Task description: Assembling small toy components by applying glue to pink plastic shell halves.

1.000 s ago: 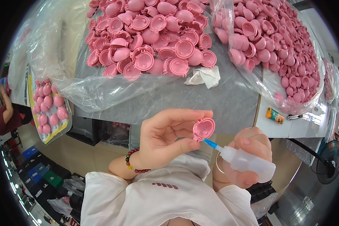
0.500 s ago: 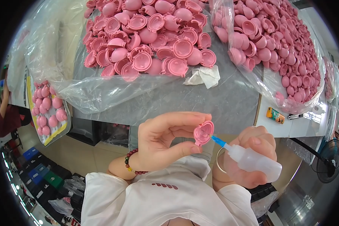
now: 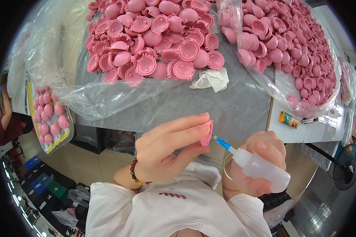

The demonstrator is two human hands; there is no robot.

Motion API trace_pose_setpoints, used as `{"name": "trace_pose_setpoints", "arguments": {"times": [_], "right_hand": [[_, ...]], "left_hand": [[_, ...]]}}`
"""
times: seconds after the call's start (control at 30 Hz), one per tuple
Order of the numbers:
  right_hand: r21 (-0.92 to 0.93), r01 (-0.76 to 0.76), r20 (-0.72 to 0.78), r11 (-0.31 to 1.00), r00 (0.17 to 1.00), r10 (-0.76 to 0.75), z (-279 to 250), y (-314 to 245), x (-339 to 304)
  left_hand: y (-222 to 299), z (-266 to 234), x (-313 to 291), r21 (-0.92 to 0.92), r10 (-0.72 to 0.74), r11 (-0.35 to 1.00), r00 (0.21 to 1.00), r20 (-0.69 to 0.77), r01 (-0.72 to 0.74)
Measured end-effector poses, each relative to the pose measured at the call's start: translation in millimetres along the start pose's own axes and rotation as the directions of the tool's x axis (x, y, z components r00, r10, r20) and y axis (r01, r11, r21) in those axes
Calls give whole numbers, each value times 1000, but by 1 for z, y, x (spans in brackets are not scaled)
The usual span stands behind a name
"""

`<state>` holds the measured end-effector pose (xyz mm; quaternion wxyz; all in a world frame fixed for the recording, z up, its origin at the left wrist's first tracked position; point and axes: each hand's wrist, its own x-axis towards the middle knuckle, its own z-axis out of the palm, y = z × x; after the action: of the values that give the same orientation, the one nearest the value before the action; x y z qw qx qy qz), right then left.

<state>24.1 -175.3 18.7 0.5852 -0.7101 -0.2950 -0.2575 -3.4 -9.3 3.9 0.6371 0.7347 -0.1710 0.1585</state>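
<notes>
While the left grip (image 3: 171,141) pinches a shell (image 3: 206,139), a bottle (image 3: 263,170) faces it.

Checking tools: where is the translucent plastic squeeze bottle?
The squeeze bottle is in the right hand, right of the head view's centre, blue tip near the pink plastic shell in the left hand.

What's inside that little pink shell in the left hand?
The pink shell is nearly edge-on, so its inside is hidden. Only its edge shows by the left hand. The right hand points a blue-tipped bottle toward it.
</notes>
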Motion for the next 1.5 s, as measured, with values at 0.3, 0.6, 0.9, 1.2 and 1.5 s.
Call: {"name": "trace_pose_setpoints", "arguments": {"times": [0.3,0.6,0.9,1.2,1.5], "right_hand": [[-152,-451,-166,879,889,427,-5,30,15],[-200,-353,-163,914,932,325,-18,23,42],[-664,-244,166,707,874,457,-33,61,63],[-269,-574,349,774,691,633,-39,12,17],[-673,-192,238,715,858,455,-25,8,12]], "left_hand": [[-14,-2,-6,-736,-187,649,978,87,190],[-22,-1,-6,-951,-226,15,928,297,308],[-9,0,-9,-880,-390,284,884,257,381],[-8,-6,-7,-807,-321,470,921,220,357],[-1,-5,-4,-673,-398,621,901,172,402]]}}
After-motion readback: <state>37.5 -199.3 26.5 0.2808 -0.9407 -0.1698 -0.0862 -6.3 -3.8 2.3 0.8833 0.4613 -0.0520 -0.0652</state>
